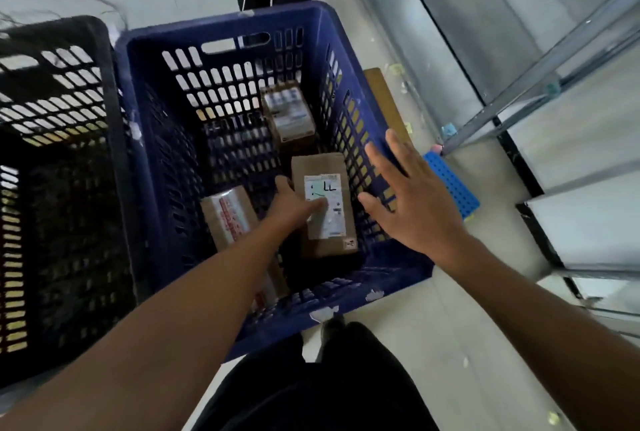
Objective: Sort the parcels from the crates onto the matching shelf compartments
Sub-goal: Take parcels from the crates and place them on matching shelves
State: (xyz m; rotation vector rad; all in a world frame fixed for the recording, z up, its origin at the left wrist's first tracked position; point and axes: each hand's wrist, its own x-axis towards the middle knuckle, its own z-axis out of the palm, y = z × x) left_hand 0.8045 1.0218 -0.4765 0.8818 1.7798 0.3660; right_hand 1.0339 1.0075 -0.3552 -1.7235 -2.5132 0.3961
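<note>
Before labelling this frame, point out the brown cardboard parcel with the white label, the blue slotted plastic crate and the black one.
White-labelled brown cardboard parcel point(330, 223): head view, lower label.
Blue slotted plastic crate point(214, 24): head view, far rim.
Black plastic crate point(62, 31): head view, far rim.

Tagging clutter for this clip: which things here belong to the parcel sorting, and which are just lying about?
Job: blue crate, black crate, LL-labelled parcel, red-taped parcel, far parcel, metal shelf, left hand, right hand.
Lying about: blue perforated board, brown board, floor cables, paper scraps.
</note>
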